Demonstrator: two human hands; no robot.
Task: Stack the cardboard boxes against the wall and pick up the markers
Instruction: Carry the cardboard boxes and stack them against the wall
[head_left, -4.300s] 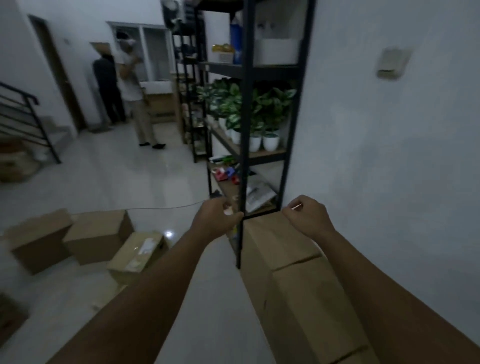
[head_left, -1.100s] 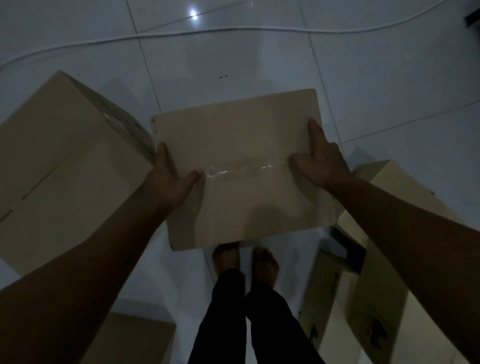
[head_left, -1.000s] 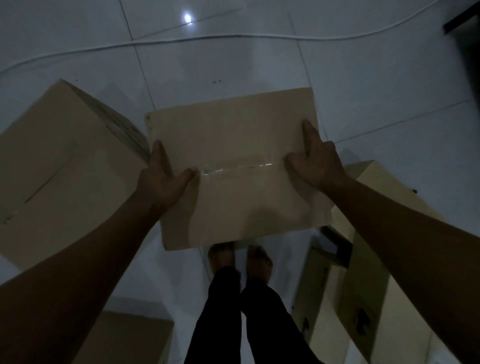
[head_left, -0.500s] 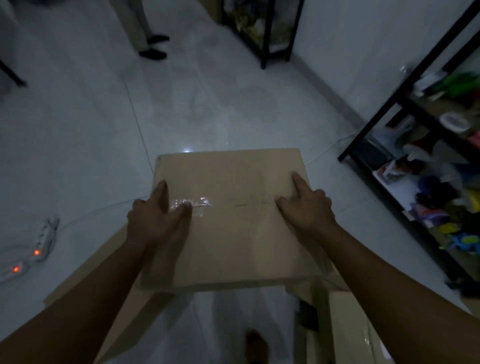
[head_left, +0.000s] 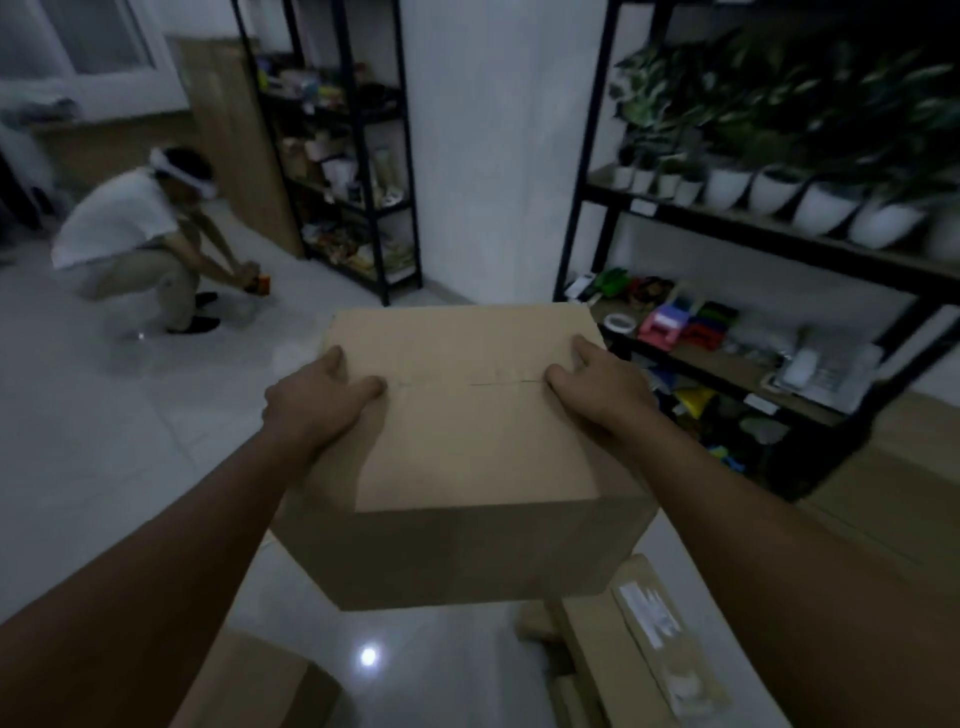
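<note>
I hold one cardboard box (head_left: 467, 447) clear of the floor (head_left: 93, 447), my left hand (head_left: 317, 400) gripping its left side and my right hand (head_left: 602, 387) its right, thumbs lying on the top along the flap seam. The floor is glossy white tile, with other boxes (head_left: 644, 639) lying on it below and to the right. Ahead stand a white wall (head_left: 488, 156) and black shelf racks (head_left: 769, 244) carrying potted plants (head_left: 810, 145); a second person (head_left: 140, 244) crouches at the far left.
</note>
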